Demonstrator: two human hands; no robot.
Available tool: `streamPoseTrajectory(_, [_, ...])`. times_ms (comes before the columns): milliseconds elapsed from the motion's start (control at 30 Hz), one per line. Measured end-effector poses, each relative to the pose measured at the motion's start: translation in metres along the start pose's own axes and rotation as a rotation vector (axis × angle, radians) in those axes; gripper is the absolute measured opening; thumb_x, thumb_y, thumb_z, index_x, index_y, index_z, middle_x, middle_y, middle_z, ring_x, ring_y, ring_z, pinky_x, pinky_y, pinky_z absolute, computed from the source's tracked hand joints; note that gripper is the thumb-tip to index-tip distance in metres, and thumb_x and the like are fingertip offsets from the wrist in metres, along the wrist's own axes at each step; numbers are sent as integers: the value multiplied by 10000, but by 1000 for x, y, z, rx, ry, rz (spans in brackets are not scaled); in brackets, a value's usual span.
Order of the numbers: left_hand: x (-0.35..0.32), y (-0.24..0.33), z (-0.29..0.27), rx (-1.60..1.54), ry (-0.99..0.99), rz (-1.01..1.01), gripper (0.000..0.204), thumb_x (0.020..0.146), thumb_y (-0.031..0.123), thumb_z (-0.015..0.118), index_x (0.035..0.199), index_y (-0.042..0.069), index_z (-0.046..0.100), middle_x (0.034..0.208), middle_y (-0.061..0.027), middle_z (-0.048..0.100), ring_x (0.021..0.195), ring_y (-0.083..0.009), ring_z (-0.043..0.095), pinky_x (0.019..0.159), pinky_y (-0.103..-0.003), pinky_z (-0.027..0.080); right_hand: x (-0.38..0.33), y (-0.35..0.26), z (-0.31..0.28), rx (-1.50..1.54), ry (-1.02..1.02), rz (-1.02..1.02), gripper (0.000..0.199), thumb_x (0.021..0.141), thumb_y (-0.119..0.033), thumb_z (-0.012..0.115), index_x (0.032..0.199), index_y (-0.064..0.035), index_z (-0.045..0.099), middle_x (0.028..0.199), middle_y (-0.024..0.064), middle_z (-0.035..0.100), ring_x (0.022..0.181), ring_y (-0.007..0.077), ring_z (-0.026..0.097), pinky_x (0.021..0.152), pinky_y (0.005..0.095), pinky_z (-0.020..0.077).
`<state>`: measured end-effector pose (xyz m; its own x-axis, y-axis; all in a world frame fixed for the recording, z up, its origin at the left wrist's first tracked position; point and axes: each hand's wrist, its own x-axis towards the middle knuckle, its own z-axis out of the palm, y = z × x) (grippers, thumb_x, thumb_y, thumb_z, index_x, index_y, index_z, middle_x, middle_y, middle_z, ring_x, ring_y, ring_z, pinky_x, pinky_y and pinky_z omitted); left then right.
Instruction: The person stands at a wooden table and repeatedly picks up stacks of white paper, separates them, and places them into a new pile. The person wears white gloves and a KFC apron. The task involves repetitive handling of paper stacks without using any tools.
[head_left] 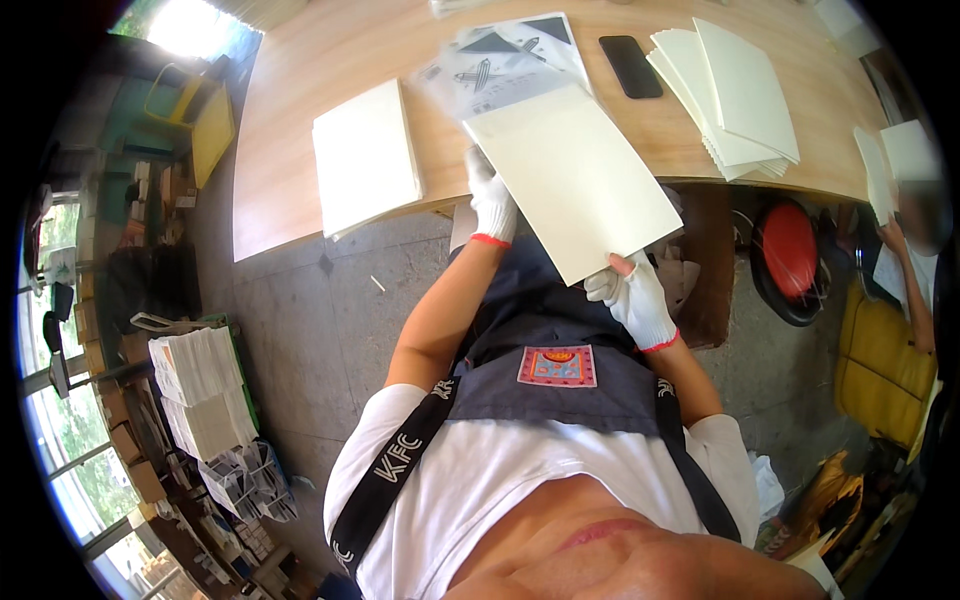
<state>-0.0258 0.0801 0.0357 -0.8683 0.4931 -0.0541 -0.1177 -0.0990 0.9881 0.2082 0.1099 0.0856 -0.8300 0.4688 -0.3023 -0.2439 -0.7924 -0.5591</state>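
two gloved hands | left hand grips cream sheet far edge | right hand pinches near corner

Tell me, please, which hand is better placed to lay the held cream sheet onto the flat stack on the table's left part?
Probably the left hand: it grips the sheet at its left edge, nearest the flat stack. The right hand holds the lower corner, farther away.

Wooden table before me, grey concrete floor beneath it. Left of the table: windows, daylit. Red stool under the table's right end.
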Motion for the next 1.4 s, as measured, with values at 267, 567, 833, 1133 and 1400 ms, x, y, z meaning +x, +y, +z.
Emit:
streamPoseTrajectory(267, [-44,-79,-11,-547,-401,-426,310,946,197,430,1200,24,466,1104,-137,567,954,-243,585,781,-372,525,-10,-1,3,-121,127,121,307,914,-95,475,1198,10,420,1001,147,596,752,196,650,603,293,573])
streamPoseTrajectory(567, [-80,-104,-3,-64,-59,-303,262,879,68,486,1125,6,551,1004,-86,614,859,-154,594,719,-269,513,95,40,-1,354,399,51,368,925,-38,386,1284,17,324,1237,201,405,1104,313,505,956,455,471])
streamPoseTrajectory(833, [-68,-42,-51,-205,-276,-719,325,889,125,491,1183,-8,452,1088,-115,566,885,-258,625,697,-355,564,98,33,-3,-390,48,178,309,954,-170,404,1232,-39,442,869,108,607,792,238,642,638,348,542])
streamPoseTrajectory(1133, [-59,-7,-86,-12,-303,-530,221,893,225,567,960,15,559,884,-76,616,790,-194,646,649,-280,537,115,45,39,-2114,-354,-493,153,845,-246,544,914,-118,495,729,83,651,673,249,653,546,367,496])
streamPoseTrajectory(1400, [-64,-2,-101,98,-215,-444,206,890,195,563,916,-8,583,824,-95,636,745,-174,641,650,-261,525,96,-25,-38,-509,221,-433,54,857,-19,448,881,-32,495,747,70,554,613,169,588,521,227,472])
